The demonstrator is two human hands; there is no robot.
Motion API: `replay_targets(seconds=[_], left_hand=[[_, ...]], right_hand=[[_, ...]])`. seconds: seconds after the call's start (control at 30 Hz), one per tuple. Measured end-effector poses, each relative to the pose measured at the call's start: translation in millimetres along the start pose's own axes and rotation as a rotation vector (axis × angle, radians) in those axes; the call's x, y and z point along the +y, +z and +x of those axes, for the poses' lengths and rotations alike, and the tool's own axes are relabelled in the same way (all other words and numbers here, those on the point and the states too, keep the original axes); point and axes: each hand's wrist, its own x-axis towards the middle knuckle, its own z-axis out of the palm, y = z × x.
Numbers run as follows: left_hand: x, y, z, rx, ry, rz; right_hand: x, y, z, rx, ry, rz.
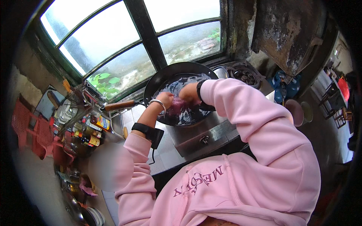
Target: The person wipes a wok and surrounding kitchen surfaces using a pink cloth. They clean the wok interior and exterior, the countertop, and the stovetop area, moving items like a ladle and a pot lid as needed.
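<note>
A large dark wok [183, 67] with a wooden handle [119, 106] rests on a steel gas stove [198, 138]. Water [181, 84] ripples inside it. My left hand [166, 99], with a silver bangle at the wrist, reaches over the wok's near left side. Close beside it, my right hand [190, 92] bends down into the wok, a dark band at its wrist. Both hands are at a pink cloth [178, 104] that lies partly in the water. The fingers are small and partly hidden, so the grip of each hand is unclear.
Bottles [101, 123] crowd a rack at the left, near red plastic chairs [45, 127]. A window [152, 36] stands behind the wok. Another burner [244, 76] is to its right, with blue gas cylinders [285, 84] beyond. White tiles [167, 152] cover the counter.
</note>
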Motion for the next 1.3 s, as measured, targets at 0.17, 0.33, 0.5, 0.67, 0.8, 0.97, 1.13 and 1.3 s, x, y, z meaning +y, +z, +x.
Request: replay_targets(seconds=[0.17, 0.33, 0.5, 0.67, 0.8, 0.97, 1.13, 1.3], left_hand=[[30.7, -7.5, -24.3, -0.153, -0.495, -1.217], [30.5, -2.7, 17.3, -0.544, 0.181, -1.854], [36.5, -3.9, 33.4, 0.008, -0.199, -1.543], [64.6, -5.7, 2.6, -0.177, -0.234, -1.369], [77.5, -7.0, -7.4, -0.366, -0.127, -0.951], [74.3, -14.3, -1.1, -0.313, -0.223, -0.736], [72.1, -28.2, -7.9, -0.357, -0.105, -0.921], [84.6, -33.1, -6.4, -0.412, -0.031, -0.805]], right_hand=[[32.1, -22.4, -2.6, 0.785, 0.347, 0.355], [-6.1, -16.4, -34.4, 1.151, -0.008, 0.761], [-30.1, -4.3, -65.2, 1.106, -0.354, 1.26], [16.1, 4.3, -91.0, 0.998, -0.207, 2.04], [36.8, 2.5, -68.5, 0.784, 0.067, 1.952], [34.4, -14.8, -63.1, 0.843, 0.319, 1.124], [11.9, -16.1, -81.2, 0.805, 0.011, -0.053], [4.1, -11.9, -53.5, 1.026, 0.13, -0.327]])
